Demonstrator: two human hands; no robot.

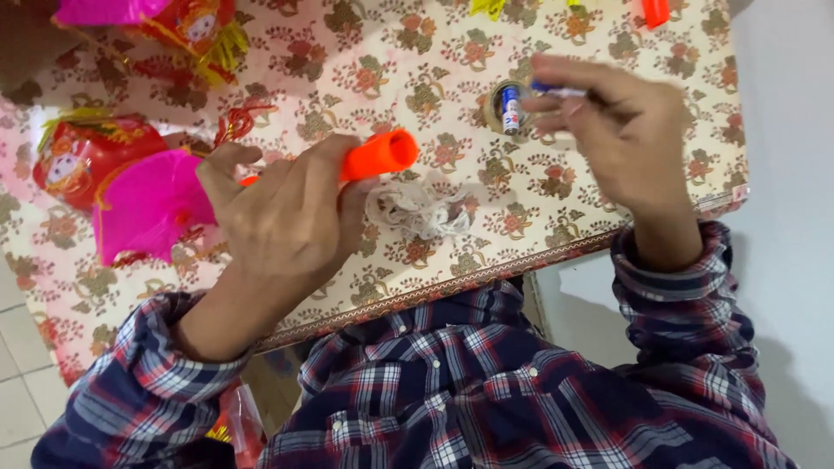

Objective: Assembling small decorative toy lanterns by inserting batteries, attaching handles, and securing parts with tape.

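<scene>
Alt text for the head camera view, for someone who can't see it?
A person's left hand grips an orange tube above a floral tablecloth, while the right hand holds a small blue-tipped object. A tangle of pale string lies between them.

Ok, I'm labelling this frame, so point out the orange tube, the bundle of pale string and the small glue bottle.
orange tube (380, 154), head view, on its open end beyond the left hand.
bundle of pale string (415, 211), head view, its tangled middle.
small glue bottle (510, 109), head view, its blue and white body.
</scene>
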